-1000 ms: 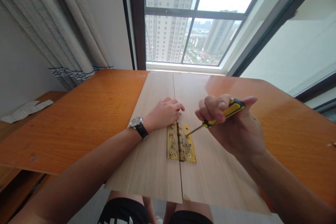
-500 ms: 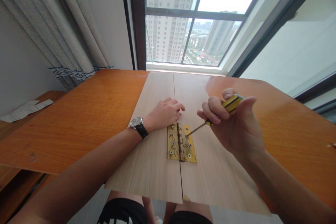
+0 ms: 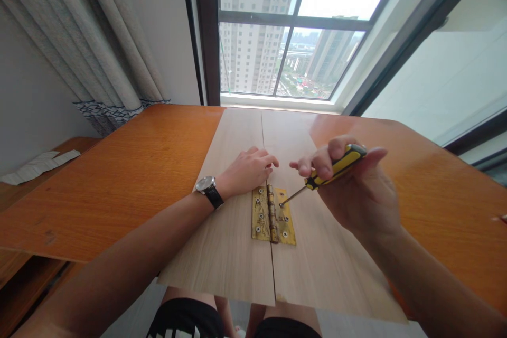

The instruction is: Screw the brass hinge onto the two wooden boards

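Note:
A yellow and black screwdriver point(image 3: 336, 167) lies in my right hand point(image 3: 356, 185), with the fingers on the front of its handle and the palm behind its end. Its tip touches a screw on the right leaf of a brass hinge point(image 3: 273, 215). The hinge spans the seam between two pale wooden boards point(image 3: 225, 253), and several screws sit in its leaves. My left hand point(image 3: 249, 169) rests on the boards just above the hinge, holding nothing, its fingers loosely curved and apart. A watch is on the left wrist.
The boards lie across an orange wooden table point(image 3: 158, 169). Behind it is a window point(image 3: 293, 21), with a grey curtain point(image 3: 114, 37) at the left. White strips point(image 3: 39, 166) lie on a lower surface at far left. A small object sits at the right edge.
The fingers of my right hand have shifted and opened somewhat along the handle, so more of the screwdriver shows. The tip stays at the same screw, and my left hand has hardly moved.

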Demonstrator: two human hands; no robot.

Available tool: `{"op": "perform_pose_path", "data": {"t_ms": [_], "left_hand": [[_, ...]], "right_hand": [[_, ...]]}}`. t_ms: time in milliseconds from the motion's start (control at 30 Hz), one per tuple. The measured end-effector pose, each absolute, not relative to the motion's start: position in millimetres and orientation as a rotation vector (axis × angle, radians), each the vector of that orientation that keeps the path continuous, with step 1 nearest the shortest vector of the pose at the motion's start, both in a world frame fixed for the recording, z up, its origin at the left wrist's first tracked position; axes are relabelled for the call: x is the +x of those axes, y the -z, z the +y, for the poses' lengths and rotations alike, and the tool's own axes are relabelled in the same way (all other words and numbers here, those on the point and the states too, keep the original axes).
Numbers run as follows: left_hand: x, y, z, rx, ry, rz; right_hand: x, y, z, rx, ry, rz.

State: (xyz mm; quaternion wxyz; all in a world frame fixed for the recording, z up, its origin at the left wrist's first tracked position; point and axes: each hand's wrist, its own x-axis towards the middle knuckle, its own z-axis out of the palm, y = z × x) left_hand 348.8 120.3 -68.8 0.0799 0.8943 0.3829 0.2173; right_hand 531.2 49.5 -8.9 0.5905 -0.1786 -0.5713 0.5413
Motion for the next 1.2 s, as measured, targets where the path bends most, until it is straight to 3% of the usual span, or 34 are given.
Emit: {"op": "perform_pose_path", "data": {"t_ms": [300,800,1200], "left_hand": [[347.6,67.0,117.5,2.662,-0.657,1.132],[348.4,67.7,117.5,2.662,-0.651,1.136],[348.8,68.4,119.8,2.678,-0.661,1.137]], "right_hand": [[528.6,-1.5,50.2,-0.419,-1.394,-1.359],[532.7,11.0,52.4,-0.393,-1.222,-1.243],[532.3,5.8,51.9,-0.408,-1.314,-1.32]]}}
